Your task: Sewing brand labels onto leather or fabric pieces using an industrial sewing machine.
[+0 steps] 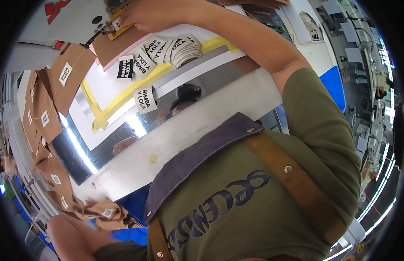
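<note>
My right hand (139, 15) reaches from the right to the sewing machine's presser foot (107, 28), at the top left. Its fingers are bent over a brown piece (110, 45) with a pink sheet beneath; what they grip is too small to make out. I cannot see my left hand. Printed white labels (182, 50) lie fanned beside a black label (124, 67) on a white, yellow-taped sheet (88, 128), with a single white label (144, 99) nearer me. A chain of brown pieces (58, 87) bearing white labels hangs down the left side.
A polished metal plate (73, 152) and a pale bar (219, 100) edge the work surface nearest me. Blue surfaces (332, 91) show at right and below. Brown sheets (254, 3) are stacked at top. Other people (367, 172) sit at benches on both sides.
</note>
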Motion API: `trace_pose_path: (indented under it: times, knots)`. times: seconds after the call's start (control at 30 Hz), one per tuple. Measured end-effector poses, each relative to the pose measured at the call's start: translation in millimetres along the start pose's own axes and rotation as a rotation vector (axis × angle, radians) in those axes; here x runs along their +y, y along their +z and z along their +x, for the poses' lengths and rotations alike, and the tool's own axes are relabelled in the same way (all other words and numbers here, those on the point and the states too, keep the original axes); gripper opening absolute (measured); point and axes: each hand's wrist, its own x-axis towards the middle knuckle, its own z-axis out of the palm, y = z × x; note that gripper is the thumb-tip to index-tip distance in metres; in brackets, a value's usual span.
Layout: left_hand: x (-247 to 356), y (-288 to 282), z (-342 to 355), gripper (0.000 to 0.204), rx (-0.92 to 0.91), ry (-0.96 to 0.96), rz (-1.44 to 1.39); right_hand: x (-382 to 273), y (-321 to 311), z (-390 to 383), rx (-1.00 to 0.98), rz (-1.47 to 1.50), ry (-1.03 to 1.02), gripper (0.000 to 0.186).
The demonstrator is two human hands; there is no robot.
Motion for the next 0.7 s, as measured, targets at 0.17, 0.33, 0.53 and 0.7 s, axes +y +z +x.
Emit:
trace_pose_path:
  times: [0.17, 0.33, 0.53, 0.7]
  knots:
    - [-2.9, 4.2, -1.3, 0.028, -0.03, 0.009, -0.009, 2.7, 0.7, -3.8, 0.025, 0.015, -0.048, 0.031]
    - [-2.1, 1.9, 2.0, 0.028, -0.041, 0.012, -0.004, -4.3, -4.8, -2.3, -0.034, -0.011, 0.015, 0.032]
    - [-3.8, 1.0, 10.5, 0.028, -0.053, 0.032, 0.01, -9.5, -27.0, -20.2, -0.065, 0.011, -0.066, 0.031]
    - [-5.6, -7.0, 1.9, 0.028, -0.067, 0.06, 0.073, -5.1, -50.9, -62.6, 0.082, 0.069, -0.041, 0.027]
